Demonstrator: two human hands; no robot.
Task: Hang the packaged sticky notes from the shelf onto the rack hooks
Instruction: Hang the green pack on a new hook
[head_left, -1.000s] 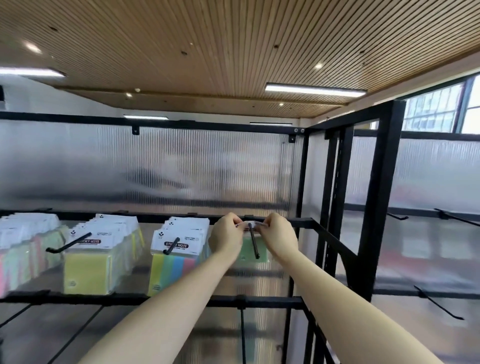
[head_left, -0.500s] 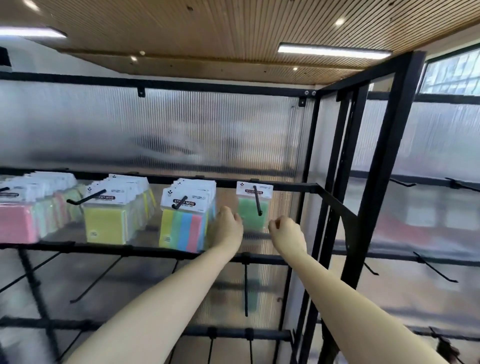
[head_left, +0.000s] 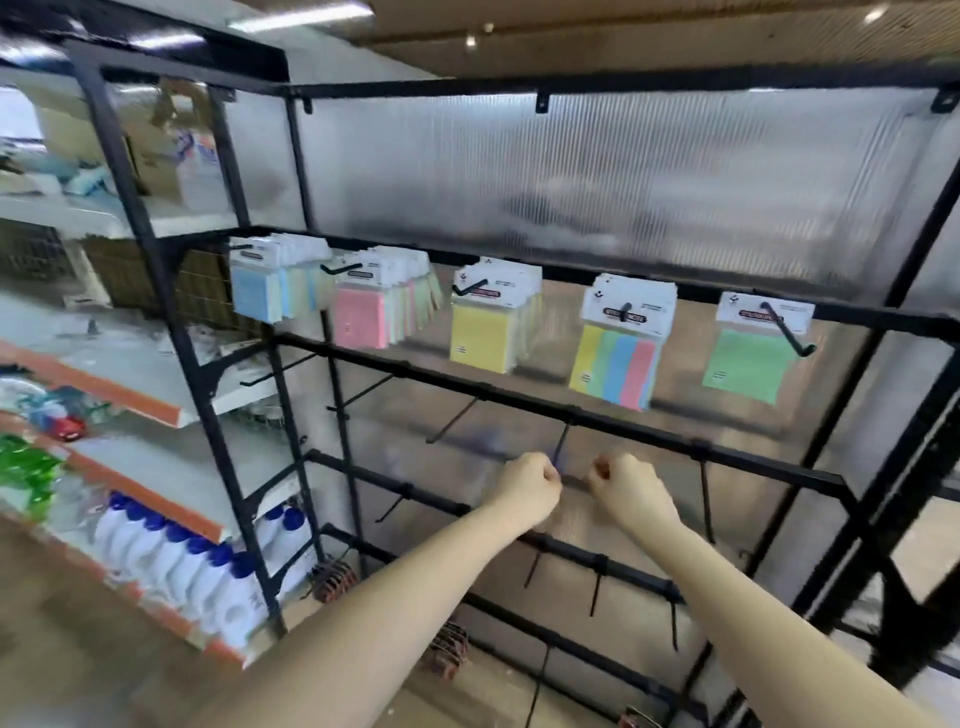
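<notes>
- The left hand (head_left: 527, 486) and the right hand (head_left: 626, 488) hang side by side in front of the black rack (head_left: 649, 426), fingers curled into loose fists; neither holds a pack, as far as the blurred frame shows.
- Above both hands, along the top rail, five hooks carry packaged sticky notes. Up and to the right of the right hand hangs a lone green pack (head_left: 748, 358), seemingly the only one on its hook (head_left: 787, 332).
- Just above the gap between the hands sits the striped pack (head_left: 618, 358), yellow, green, blue and pink, with more packs behind it.
- Up and to the left of the left hand hang the yellow stack (head_left: 480, 332), then the pink stack (head_left: 363, 317), and farthest left the blue stack (head_left: 257, 296), each several packs deep.
- Level with the hands and below them, the bare lower hooks (head_left: 704, 499) on the lower rails hold nothing.
- Far to the left of the left hand, beyond the rack frame, an orange-edged shelf (head_left: 130, 400) carries mixed goods, with white bottles with blue caps (head_left: 171, 566) on a lower level; whether more sticky-note packs lie there is too blurred to tell.
- My judgement: the top row is well stocked and the green hook has only been started. With both hands free, the next step looks like fetching another pack from the shelf to the left; the lower hooks may remain to fill.
</notes>
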